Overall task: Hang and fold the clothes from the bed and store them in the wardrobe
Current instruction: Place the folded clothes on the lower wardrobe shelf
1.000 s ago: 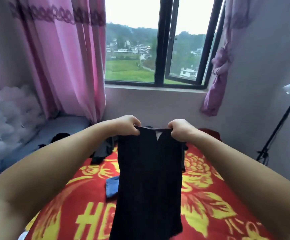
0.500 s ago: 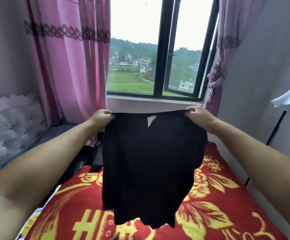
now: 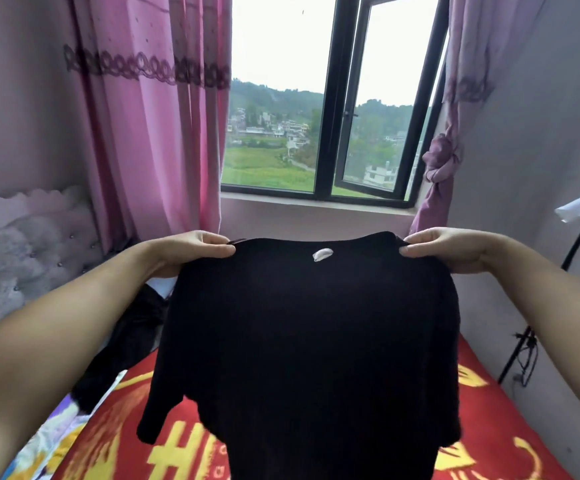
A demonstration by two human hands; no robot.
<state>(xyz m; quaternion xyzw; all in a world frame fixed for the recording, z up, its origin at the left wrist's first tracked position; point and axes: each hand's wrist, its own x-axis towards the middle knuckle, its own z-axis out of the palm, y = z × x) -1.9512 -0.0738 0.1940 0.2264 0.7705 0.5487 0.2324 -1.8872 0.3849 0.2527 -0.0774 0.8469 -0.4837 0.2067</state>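
While both arms reach forward over the bed [image 3: 510, 441], a black knit sweater [image 3: 309, 341] hangs spread wide in the air between the hands, filling the centre of the view. Beneath it lies a red bedspread with yellow flowers and lettering, running up to the wall under the window [image 3: 319, 109]. A pink curtain [image 3: 150, 116] hangs at the left, with a tufted grey headboard [image 3: 15, 251] beside it; a second pink curtain, knotted [image 3: 442, 161], hangs at the right. Close along the bed's right edge a black stand [image 3: 523, 344] leans against the grey wall. Dark clothes [image 3: 132, 337] lie heaped on the bed's left side, partly hidden by the sweater. The left hand [image 3: 195, 251] pinches the sweater's left shoulder, thumb on top, and the right hand [image 3: 444, 249] pinches the right shoulder likewise. One sleeve dangles at lower left. A small white label [image 3: 322, 253] shows at the neckline, midway between the hands.
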